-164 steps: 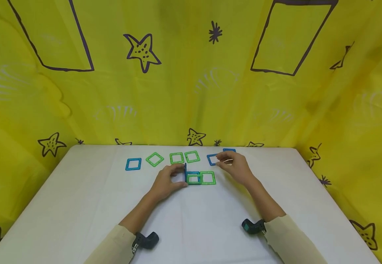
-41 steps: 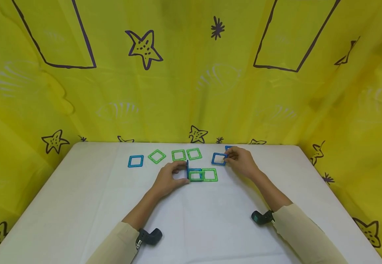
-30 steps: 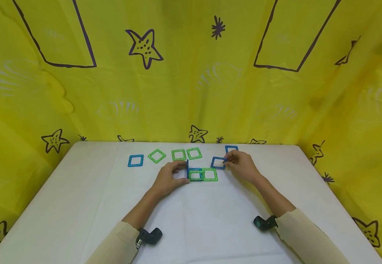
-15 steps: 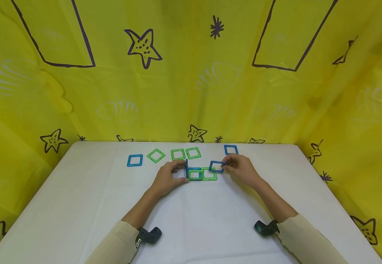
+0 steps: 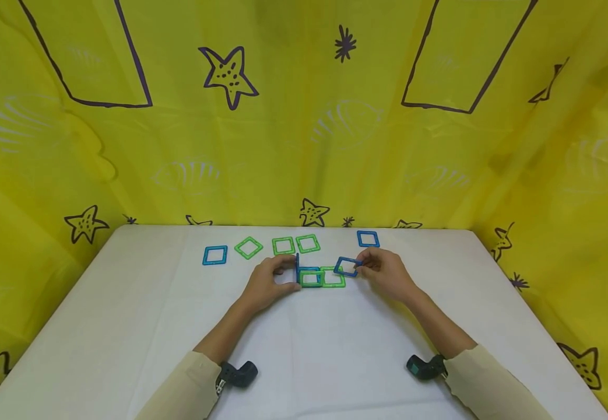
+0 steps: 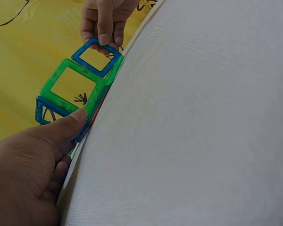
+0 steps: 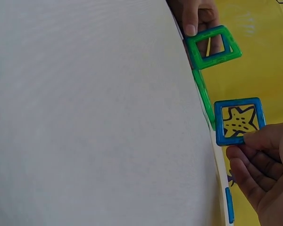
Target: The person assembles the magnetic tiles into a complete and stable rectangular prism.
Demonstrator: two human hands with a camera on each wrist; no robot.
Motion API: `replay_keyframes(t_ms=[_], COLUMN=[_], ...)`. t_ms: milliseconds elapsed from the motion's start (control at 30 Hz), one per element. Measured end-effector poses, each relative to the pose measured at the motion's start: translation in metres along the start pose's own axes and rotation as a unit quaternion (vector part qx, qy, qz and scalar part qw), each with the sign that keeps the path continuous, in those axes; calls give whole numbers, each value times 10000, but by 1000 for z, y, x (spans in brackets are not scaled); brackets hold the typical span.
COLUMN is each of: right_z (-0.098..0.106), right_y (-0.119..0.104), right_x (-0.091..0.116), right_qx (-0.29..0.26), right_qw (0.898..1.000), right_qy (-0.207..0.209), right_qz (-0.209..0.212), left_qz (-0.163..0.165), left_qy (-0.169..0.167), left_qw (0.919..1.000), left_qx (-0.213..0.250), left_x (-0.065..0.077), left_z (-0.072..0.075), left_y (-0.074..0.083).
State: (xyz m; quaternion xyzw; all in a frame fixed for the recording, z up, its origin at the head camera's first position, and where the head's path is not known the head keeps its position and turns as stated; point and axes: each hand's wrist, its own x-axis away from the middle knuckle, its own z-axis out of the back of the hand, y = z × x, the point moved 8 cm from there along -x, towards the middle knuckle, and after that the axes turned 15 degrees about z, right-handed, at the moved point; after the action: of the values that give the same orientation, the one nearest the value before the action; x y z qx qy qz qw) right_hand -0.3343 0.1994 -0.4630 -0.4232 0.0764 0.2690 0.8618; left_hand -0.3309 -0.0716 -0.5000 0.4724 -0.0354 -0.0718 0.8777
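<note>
My left hand (image 5: 267, 286) grips the upright blue magnetic tile (image 5: 297, 267) from the left, fingertips at the back and thumb by the front corner. An upright green magnetic tile (image 6: 52, 86) joins it at the front; a blue tile lies flat behind, partly covered. To the right, a flat green magnetic tile (image 5: 334, 286) extends along the table. Over that tile's right part, my right hand (image 5: 387, 274) pinches a square blue magnetic tile (image 7: 219, 121) by its edge between thumb and fingers. The held tile is tilted; whether it touches the green one I cannot tell.
Toward the back of the white table (image 5: 293, 350) lie loose tiles: a blue tile (image 5: 204, 255) at left, a turned green tile (image 5: 240, 242), two green tiles side by side, and another blue tile (image 5: 368, 232) beyond my right hand. A yellow patterned curtain (image 5: 262, 151) surrounds the table.
My right hand has picked up a blue tile from the back right and brought it forward and left, over the flat green tile. My left hand keeps its hold on the upright blue tile.
</note>
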Motion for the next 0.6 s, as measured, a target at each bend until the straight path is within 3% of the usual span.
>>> replay_keyframes(t_ms=[600], right_z=[15], right_y=[6], right_x=[8], right_qx=[119], right_qw=[9996], right_qy=[267], right_qz=[-49], left_qz=[6], left_qy=[30], left_qw=[10000], left_qx=[-29], left_x=[-2], left_z=[0], left_y=[-1])
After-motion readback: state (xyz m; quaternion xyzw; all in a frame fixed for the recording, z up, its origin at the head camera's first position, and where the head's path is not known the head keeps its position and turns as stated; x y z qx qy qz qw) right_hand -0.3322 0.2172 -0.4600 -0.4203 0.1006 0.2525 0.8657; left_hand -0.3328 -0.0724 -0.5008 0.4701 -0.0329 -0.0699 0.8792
